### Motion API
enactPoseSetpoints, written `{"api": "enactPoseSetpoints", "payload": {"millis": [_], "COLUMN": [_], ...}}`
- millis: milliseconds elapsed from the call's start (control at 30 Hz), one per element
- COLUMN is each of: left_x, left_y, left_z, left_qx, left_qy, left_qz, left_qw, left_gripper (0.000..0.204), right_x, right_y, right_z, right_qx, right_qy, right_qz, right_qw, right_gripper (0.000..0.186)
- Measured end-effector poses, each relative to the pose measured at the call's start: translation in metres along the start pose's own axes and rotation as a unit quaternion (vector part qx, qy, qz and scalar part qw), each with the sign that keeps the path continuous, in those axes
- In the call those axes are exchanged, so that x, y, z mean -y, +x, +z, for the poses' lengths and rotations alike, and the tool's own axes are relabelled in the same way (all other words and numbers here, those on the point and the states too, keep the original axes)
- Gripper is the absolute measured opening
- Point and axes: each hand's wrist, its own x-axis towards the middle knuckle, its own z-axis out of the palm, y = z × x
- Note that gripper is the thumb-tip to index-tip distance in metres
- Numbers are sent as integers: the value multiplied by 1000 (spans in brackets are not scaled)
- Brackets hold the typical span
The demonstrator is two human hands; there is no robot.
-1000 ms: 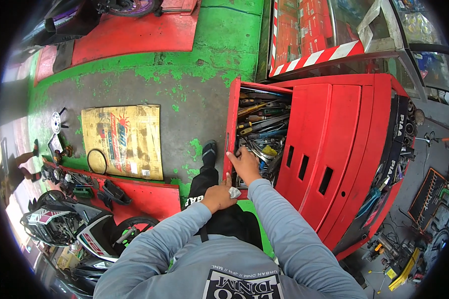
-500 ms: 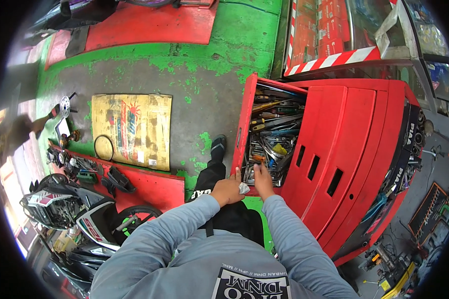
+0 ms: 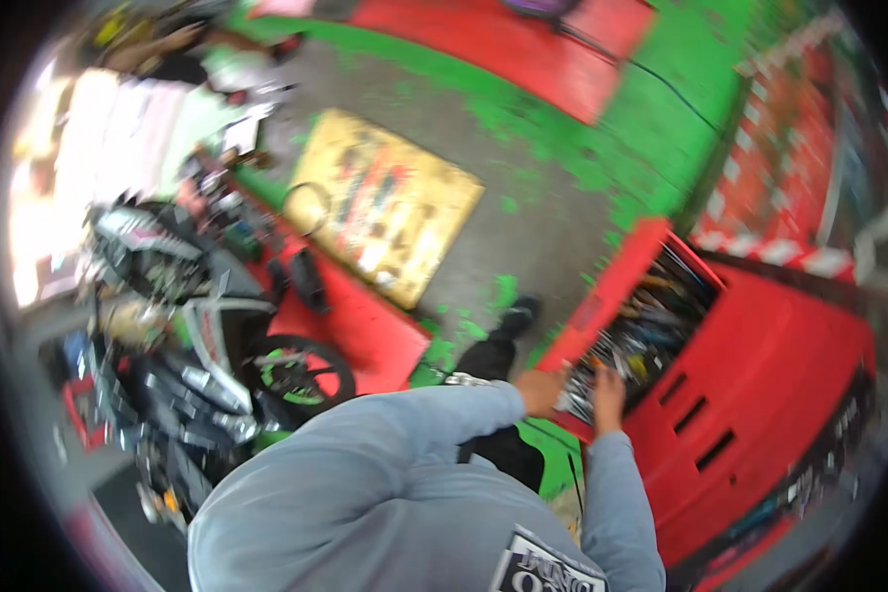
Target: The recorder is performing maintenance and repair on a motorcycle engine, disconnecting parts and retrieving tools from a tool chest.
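Observation:
An open drawer of a red tool cabinet holds a jumble of metal hand tools, some with yellow or orange parts. My left hand is at the drawer's near end, its fingers curled. Beside those fingers is a whitish, crumpled-looking thing, too smeared to name. My right hand reaches over the near part of the tools, close to the left one. Motion blur hides its fingertips and whether anything is in them.
A flattened cardboard sheet lies on the grey and green floor. To the left, a motorcycle stands by a red platform with parts on it. Another person is at the far left. A striped display case stands behind the cabinet.
My view has swung left, so the cabinet and drawer sit farther right and tilted. Both hands stay at the drawer's near end. The picture is now blurred.

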Motion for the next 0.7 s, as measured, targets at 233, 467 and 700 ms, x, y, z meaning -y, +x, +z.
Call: {"api": "enactPoseSetpoints", "payload": {"millis": [233,467,700], "left_x": [21,116,186], "left_y": [9,-25,-83], "left_z": [6,-14,-20], "left_qx": [-4,-234,-277], "left_qy": [-58,-174,-202], "left_qz": [3,-111,-284], "left_qw": [998,950,896], "left_gripper": [92,62,63], "right_x": [-3,2,-1], "right_y": [35,33,39], "right_z": [12,24,24], "right_qx": [45,32,84], "right_qy": [92,-76,-99], "right_qz": [34,-57,-2], "right_qw": [994,995,992], "right_gripper": [32,42,52]}}
